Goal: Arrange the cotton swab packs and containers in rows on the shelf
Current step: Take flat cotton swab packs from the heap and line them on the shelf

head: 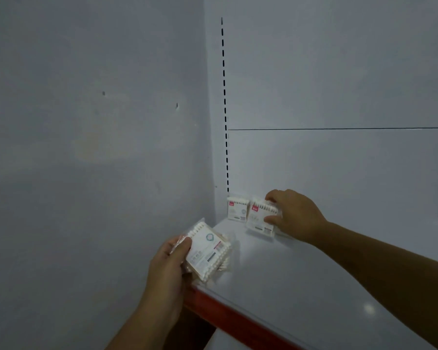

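While the right hand (293,213) reaches to the back of the shelf (301,281), right of centre in the lower half of the frame, it pinches a tilted pack (259,217) of cotton swabs, with fingers over the top edge and the thumb at the lower right side. Whether that pack's bottom edge touches the shelf cannot be told. Just to its left, a corner pack (235,208) with the same red label stands upright against the back panel (339,160), at the foot of the slotted upright (225,104).

At lower centre the left hand (167,263) grips a stack of cotton swab packs (208,251), thumb across the top face and fingers curled beneath. The stack is held slanted above the shelf's left front corner, near its red front edge (228,317). The side wall (86,147) fills the left half of the frame.
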